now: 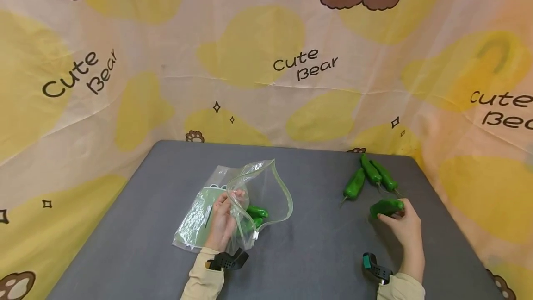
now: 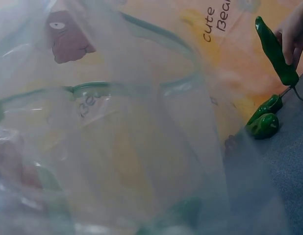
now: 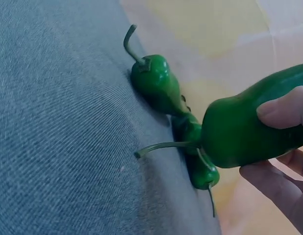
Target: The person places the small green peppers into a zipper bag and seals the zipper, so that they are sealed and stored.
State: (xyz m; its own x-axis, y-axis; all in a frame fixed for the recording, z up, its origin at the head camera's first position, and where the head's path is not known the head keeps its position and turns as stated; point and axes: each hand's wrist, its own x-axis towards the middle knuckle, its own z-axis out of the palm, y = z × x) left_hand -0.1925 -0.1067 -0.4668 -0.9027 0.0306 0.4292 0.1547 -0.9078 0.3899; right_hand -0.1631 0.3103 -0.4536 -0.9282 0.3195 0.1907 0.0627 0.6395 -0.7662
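Observation:
My left hand [image 1: 223, 221] grips a clear zip bag [image 1: 285, 188] by the near side of its mouth, which gapes toward the right. Inside the bag lie green peppers [image 1: 257, 211], partly seen through the film. The bag's plastic [image 2: 117, 156] fills most of the left wrist view and blurs the fingers behind it. Over the table's right side, my right hand [image 1: 407, 226] pinches a green pepper [image 1: 385, 207] between thumb and fingers. In the right wrist view that pepper [image 3: 244, 125] has its stem pointing left, with the thumb on its upper side.
Three more green peppers [image 1: 354, 185] lie together at the back right of the grey table [image 1: 316, 253]. A flat clear package with a green panel [image 1: 195, 216] lies under and left of the bag. Printed cloth [image 1: 258, 40] hangs close around the table's back and sides.

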